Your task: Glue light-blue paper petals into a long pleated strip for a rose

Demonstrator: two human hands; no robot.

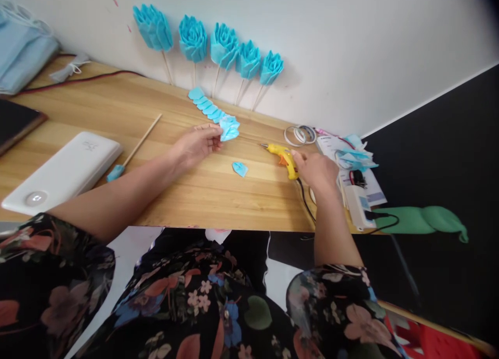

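Observation:
My left hand (199, 144) pinches a folded light-blue fabric petal (229, 129) between thumb and fingers. Just behind it, a row of overlapping blue petals (206, 105) lies along the table. At the right, the fingers of my right hand (317, 169) are closed on the back end of a yellow hot glue gun (278, 151). Its nozzle points left, and a black cord runs from its handle. One loose blue petal (239, 168) rests on the wood between my hands. Left of my forearm lies a wooden stick (142, 138) with a small blue bud (115, 172) at its end.
Several blue fabric flowers (193, 39) on sticks lean against the wall. A white power bank (64, 171) and a dark device (17, 124) lie left. On the right are tape rolls (300, 135), blue scraps (356, 153), a power strip (359, 208) and a green object (421, 219) past the table edge.

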